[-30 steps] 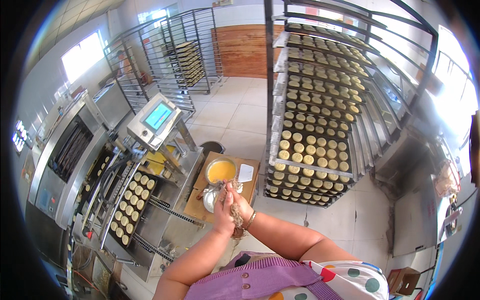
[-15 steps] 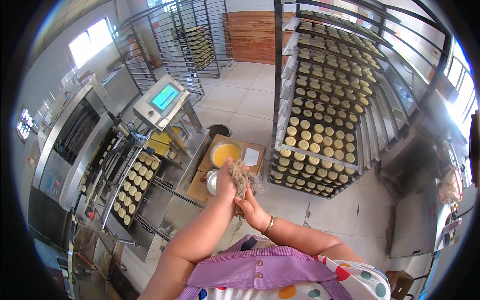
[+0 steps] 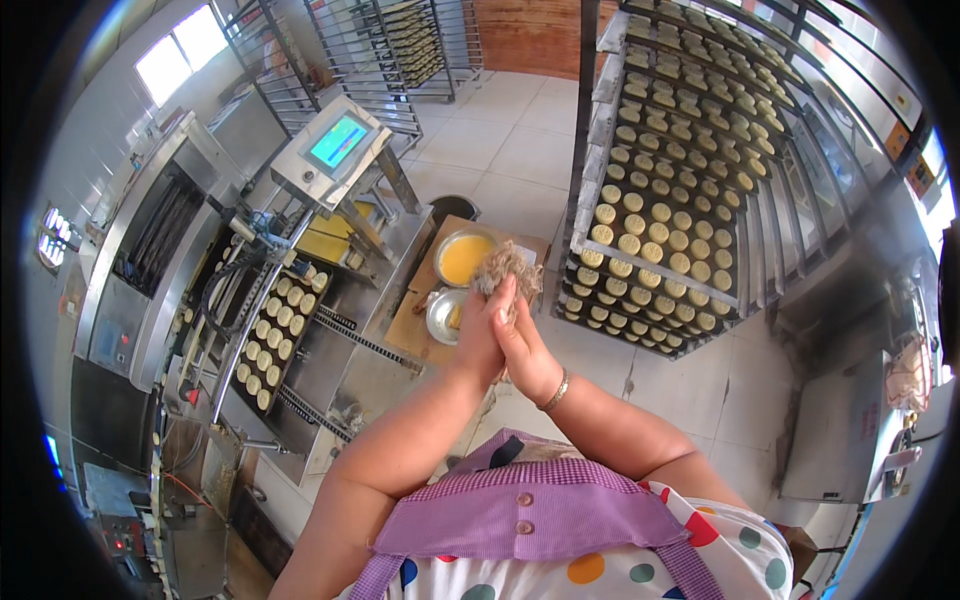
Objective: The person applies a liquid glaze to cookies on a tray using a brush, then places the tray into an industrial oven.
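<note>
A frayed grey-brown rag (image 3: 508, 264) is bunched between my two hands in the middle of the view. My left hand (image 3: 482, 338) presses against it from the left. From the right, my right hand (image 3: 527, 358), with a bracelet at the wrist, closes on the same rag, palm toward palm. Just past the hands lies a tan board (image 3: 408, 328). On it stand a metal bowl of yellow liquid (image 3: 464, 258) and a smaller metal bowl (image 3: 446, 318), partly hidden by my left hand.
To the left stands a metal conveyor machine with a touch screen (image 3: 338, 142) and a tray of round pastries (image 3: 268, 340). A tall rack (image 3: 588, 150) of pastry-filled trays rises at the right. A steel cabinet (image 3: 835, 430) stands farther right.
My hands have come closer together around the rag, with more of it bunched above the fingertips. The view has tilted downward, so the rack and machine sit higher in the picture.
</note>
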Tool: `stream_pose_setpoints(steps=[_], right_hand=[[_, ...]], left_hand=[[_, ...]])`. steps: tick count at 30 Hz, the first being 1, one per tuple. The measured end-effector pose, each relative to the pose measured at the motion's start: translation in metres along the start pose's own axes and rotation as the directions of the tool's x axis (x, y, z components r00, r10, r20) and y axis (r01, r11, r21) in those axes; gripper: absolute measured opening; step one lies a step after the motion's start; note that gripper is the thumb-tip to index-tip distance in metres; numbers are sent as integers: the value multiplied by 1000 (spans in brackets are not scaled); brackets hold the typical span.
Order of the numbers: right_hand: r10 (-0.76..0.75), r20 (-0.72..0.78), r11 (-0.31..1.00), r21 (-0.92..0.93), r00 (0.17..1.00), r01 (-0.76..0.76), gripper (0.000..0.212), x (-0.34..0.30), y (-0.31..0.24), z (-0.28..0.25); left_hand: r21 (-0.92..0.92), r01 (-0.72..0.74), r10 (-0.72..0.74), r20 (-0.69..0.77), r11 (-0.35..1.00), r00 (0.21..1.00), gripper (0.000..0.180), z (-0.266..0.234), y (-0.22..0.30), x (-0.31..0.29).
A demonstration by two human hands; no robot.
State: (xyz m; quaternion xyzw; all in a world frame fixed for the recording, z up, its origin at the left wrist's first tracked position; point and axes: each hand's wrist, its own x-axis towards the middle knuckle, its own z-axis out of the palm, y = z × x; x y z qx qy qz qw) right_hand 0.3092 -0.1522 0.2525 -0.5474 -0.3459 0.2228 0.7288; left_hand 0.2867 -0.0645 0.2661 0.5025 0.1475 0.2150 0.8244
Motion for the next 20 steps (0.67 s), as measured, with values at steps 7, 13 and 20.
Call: stream_pose_setpoints(steps=[7,13,20], right_hand=[[122,368,914,320,922,-249,68,-23,-15,-9],[206,510,256,796,835,-549,72,10,-1,-33],[598,125,695,410,792,-590,63,24,-3,-32]], left_hand=[[-278,220,-263,-131,935,956,30,-59,8,38],[-488,851,-165,839,194,519,34,-24,-10,6],[-508,385,-391,101,770,915,27,-7,-5,-18]])
